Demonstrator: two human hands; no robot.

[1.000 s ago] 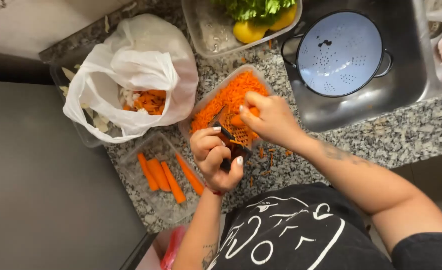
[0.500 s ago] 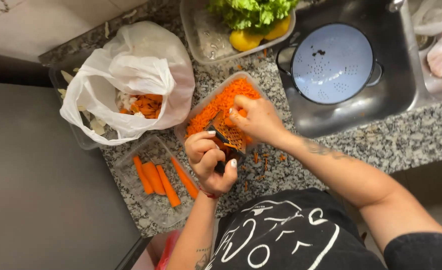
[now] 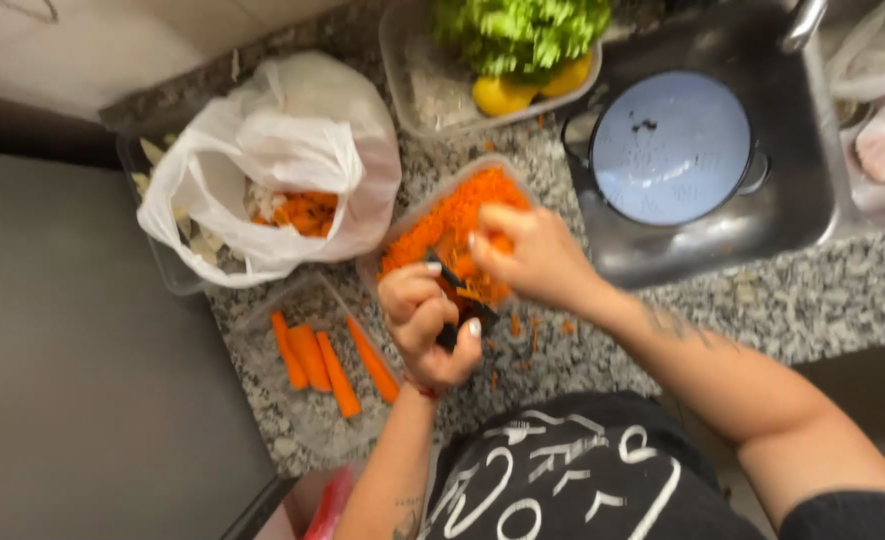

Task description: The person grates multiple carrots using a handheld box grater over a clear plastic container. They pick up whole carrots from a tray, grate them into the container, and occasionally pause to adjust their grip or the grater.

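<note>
My left hand (image 3: 425, 325) is closed around the dark handle of a small grater (image 3: 459, 300), held over a clear tub (image 3: 417, 222) of grated carrot (image 3: 452, 220). My right hand (image 3: 527, 255) grips a piece of carrot and presses it against the grater, just above the orange shreds. Both hands meet at the tub's near end. Motion blur hides the carrot piece itself.
A clear tray (image 3: 312, 420) with several peeled carrots (image 3: 322, 365) lies left of my hands. A white plastic bag (image 3: 272, 160) holds peelings. Behind are a tub of lettuce and yellow produce (image 3: 517, 50) and a sink (image 3: 812, 200) with a blue colander (image 3: 674, 145). Carrot shreds dot the granite counter (image 3: 782, 300).
My right hand has slid the carrot piece back along the grater, toward my left hand. The view has shifted slightly; my left hand keeps its grip.
</note>
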